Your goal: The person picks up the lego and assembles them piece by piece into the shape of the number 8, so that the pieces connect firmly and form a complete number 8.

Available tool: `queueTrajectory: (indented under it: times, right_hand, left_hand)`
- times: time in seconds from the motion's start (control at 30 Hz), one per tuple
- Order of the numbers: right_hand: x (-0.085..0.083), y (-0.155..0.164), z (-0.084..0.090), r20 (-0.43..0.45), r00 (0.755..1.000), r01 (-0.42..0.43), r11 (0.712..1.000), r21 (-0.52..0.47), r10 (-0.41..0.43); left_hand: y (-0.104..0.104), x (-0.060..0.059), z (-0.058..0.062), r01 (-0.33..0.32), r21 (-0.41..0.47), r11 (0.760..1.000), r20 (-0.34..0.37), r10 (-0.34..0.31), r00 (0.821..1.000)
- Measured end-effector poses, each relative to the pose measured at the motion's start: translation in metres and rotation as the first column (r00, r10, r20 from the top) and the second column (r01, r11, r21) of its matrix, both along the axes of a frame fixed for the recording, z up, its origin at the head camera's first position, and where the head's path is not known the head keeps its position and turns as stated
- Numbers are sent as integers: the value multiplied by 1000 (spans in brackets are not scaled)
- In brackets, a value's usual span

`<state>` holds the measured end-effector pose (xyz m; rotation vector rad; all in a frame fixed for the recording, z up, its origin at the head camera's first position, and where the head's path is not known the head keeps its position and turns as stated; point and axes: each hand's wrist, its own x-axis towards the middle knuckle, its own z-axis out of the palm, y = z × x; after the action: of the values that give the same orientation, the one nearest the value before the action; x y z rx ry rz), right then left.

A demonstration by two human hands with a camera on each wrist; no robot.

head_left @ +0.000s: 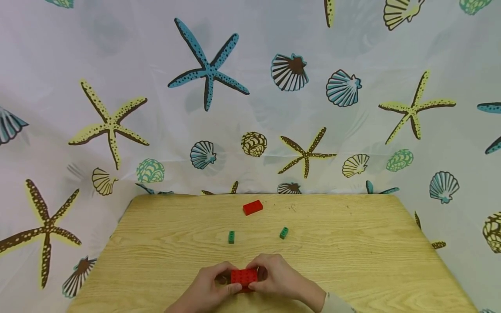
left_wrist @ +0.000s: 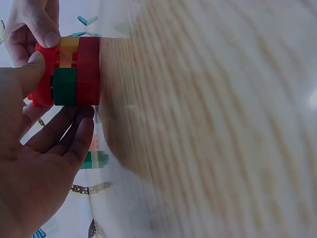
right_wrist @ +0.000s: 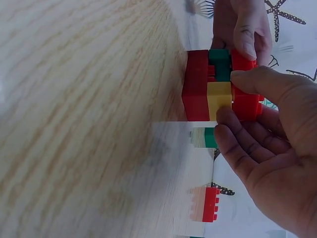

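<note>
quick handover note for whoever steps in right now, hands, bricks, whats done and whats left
Left hand and right hand both grip the brick stack at the near edge of the wooden table.
Stack: red bricks sandwiching a yellow brick and a green brick; top red brick is on.
Loose on the table: two small green bricks and a red brick farther back.
Left: probably adding those three.
</note>
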<state>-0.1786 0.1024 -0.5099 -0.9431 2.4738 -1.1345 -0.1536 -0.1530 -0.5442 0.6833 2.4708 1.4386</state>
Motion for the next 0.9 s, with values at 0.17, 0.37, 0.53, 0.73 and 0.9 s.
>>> queueTrajectory:
  times: [0.17, 0.37, 0.53, 0.73, 0.9]
  right_hand:
    - [-1, 0, 0, 14, 1000, 2, 1000, -7, -2]
    - [-1, 0, -5, 18, 1000, 5, 1000, -20, -4]
    - [1, 1, -11, 25, 1000, 18, 999, -41, -17]
    - [3, 2, -15, 41, 999, 35, 997, -71, -32]
    - [2, 2, -15, 63, 997, 40, 995, -93, -34]
  left_hand:
    - [0, 0, 0, 7, 33, 999, 49, -8, 999]
    - [0, 0, 0, 2, 40, 999, 87, -6, 996]
    - [0, 0, -1, 4, 53, 999, 90, -9, 996]
    - [0, 0, -1, 7, 65, 998, 96, -13, 995]
    - [-1, -1, -2, 0, 68, 998, 106, -7, 994]
